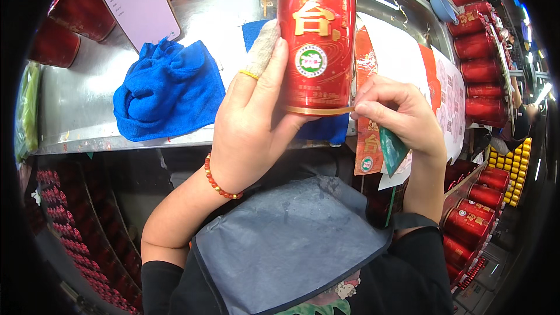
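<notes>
A glossy red bottle (318, 38) with raised gold characters and a round green-and-white emblem stands upright before me. My left hand (251, 96) is wrapped round its left side and lower edge, a pale cloth cover with a yellow band on one finger. A thin gold line (315, 111) runs along the bottle's base. At the right end of that line, the thumb and forefinger of my right hand (399, 111) are pinched together; what lies between the fingertips is too small to make out. From beneath this hand pokes a green cone-shaped bag (392, 153), point downward; its upper part is hidden.
Blue cloths (169, 90) lie on the metal table (76, 111), one partly behind the bottle. A phone (142, 9) is at the upper left, near red containers (55, 44). Printed red paper (367, 146) hangs over the front edge. Racks of red bottles (481, 73) line the right.
</notes>
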### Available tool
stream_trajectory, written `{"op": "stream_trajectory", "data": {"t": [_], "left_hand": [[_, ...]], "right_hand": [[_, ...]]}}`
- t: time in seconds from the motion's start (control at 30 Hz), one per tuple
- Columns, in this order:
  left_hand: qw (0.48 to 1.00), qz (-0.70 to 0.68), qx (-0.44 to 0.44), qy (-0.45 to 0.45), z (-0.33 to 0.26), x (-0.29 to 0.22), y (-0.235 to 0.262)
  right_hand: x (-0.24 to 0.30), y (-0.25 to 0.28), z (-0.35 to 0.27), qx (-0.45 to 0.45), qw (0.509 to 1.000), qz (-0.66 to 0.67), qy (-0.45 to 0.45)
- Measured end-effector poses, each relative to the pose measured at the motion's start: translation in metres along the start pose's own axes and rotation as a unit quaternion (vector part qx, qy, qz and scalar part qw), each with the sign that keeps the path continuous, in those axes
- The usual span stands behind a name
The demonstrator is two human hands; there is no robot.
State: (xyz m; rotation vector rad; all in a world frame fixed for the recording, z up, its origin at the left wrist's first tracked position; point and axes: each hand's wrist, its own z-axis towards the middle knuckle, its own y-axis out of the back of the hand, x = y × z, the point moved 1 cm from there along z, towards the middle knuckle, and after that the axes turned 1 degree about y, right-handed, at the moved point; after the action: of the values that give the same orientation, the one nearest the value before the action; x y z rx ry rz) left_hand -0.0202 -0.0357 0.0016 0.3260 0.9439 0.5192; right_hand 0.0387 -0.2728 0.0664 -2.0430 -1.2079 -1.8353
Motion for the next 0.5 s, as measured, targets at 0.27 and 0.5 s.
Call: {"op": "stream_trajectory", "data": {"t": [0.27, 0.5], "left_hand": [[0.997, 0.011, 0.051, 0.058, -0.006, -0.005, 0.014], [0.984, 0.064, -0.028, -0.162, -0.025, -0.013, 0.009]], "right_hand": [[-0.004, -0.005, 0.007, 0.004, 0.999, 0.025, -0.036], [-0.007, -0.004, 0.009, 0.021, 0.998, 0.039, -0.048]]}}
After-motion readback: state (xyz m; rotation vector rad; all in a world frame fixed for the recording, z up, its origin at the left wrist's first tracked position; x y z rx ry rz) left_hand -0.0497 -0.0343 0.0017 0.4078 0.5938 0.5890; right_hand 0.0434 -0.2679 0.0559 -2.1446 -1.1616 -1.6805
